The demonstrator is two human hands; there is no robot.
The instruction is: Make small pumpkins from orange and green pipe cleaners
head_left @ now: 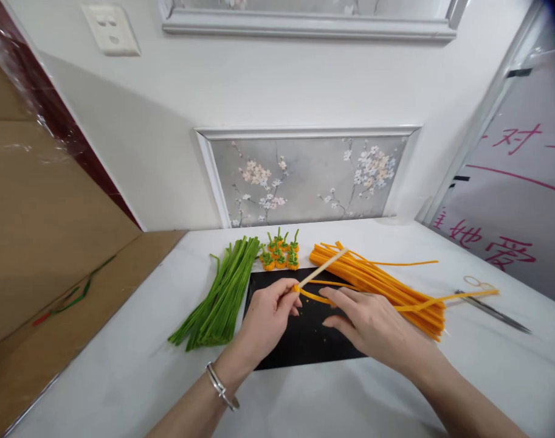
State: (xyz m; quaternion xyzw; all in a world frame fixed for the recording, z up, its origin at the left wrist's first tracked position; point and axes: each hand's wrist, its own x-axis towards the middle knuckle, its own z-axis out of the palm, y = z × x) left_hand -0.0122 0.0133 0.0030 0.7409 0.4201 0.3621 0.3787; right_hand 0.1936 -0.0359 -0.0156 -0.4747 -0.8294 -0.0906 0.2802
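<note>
My left hand [270,310] is closed, its thumb and fingers pinching a thin wooden stick [323,267] that slants up to the right. At the pinched end, an orange pipe cleaner [313,297] is wrapped in a small coil. Its loose length runs right beneath the fingers of my right hand [366,316] and reappears beyond the knuckles, over the orange bundle. The right thumb is apart from the fingers, which are stretched out against the pipe cleaner without closing round it. Both hands are above a black mat [299,347].
Green pipe cleaners [222,298] lie bundled at left, orange pipe cleaners [377,280] at right. Several small orange-and-green pumpkin-like pieces [280,258] stand behind the mat. Scissors [496,311] rest at far right. A panelled wall [304,85] borders the back of the white table [135,377].
</note>
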